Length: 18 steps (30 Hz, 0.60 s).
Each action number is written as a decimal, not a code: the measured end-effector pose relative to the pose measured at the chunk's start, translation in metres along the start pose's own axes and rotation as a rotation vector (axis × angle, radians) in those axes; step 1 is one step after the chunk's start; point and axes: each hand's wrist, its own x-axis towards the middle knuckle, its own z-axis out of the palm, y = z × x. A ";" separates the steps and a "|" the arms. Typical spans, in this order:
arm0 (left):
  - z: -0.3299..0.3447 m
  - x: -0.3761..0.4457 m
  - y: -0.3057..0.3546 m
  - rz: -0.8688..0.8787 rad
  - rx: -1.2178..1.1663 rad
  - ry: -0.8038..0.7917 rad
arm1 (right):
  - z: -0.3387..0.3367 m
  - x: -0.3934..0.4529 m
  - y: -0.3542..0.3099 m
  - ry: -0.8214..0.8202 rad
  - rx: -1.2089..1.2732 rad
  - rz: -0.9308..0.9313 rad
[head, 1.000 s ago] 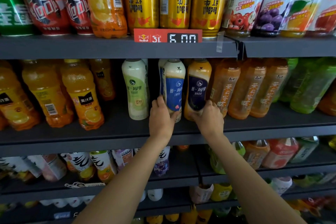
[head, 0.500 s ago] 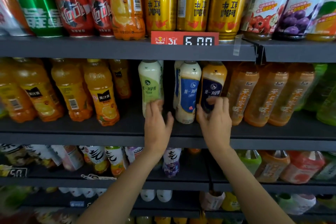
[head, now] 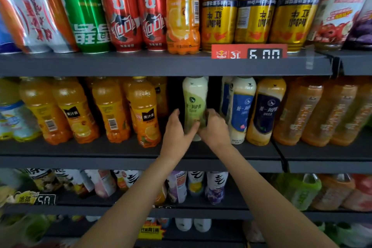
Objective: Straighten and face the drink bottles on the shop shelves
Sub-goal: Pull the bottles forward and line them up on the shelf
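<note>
Shelving, head view: dark grey shop shelves (head: 141,64) in several tiers, stocked with drinks.

Top tier: silver-and-orange cans at far left, one green can (head: 86,18), two red cans (head: 136,16), one orange juice bottle (head: 182,12), three gold energy-drink cans (head: 255,14) with labels upside down, and fruit-printed cartons at far right. A red price tag (head: 249,52) reading 6.00 is fixed to the shelf edge below the gold cans.

Middle tier: a row of orange juice bottles (head: 143,110) at left, labels facing various ways, some showing barcodes. Centre: green-label milk tea bottle (head: 194,98), upright, standing apart from its neighbours with dark gaps on either side. To its right, blue-label milk tea bottle (head: 240,106) and navy-label milk tea bottle (head: 265,110), side by side, touching or nearly so. Further right, amber tea bottles (head: 306,110), blurred.

Hands: left hand (head: 177,133) wraps the lower left side of the green-label bottle, thumb across its front. Right hand (head: 214,129) grips the lower right side of the same bottle, fingers curled round it. Both hands meet at the base of the bottle, which sits near the shelf's front edge; whether its base rests on the shelf cannot be told.

Lower tiers: white-labelled bottles with black brush lettering (head: 216,185), green and red bottles at right, blurred.
</note>
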 end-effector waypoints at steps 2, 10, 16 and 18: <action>0.003 0.010 -0.001 0.010 -0.047 -0.009 | 0.000 -0.004 -0.002 0.013 0.018 -0.030; -0.004 0.018 -0.014 0.024 0.024 0.119 | -0.012 0.011 0.007 -0.104 0.188 0.001; -0.010 0.023 -0.012 -0.028 0.097 0.097 | 0.013 0.050 -0.007 -0.129 0.118 0.207; -0.011 0.023 -0.013 -0.019 0.098 0.090 | 0.018 0.055 -0.007 -0.145 0.144 0.261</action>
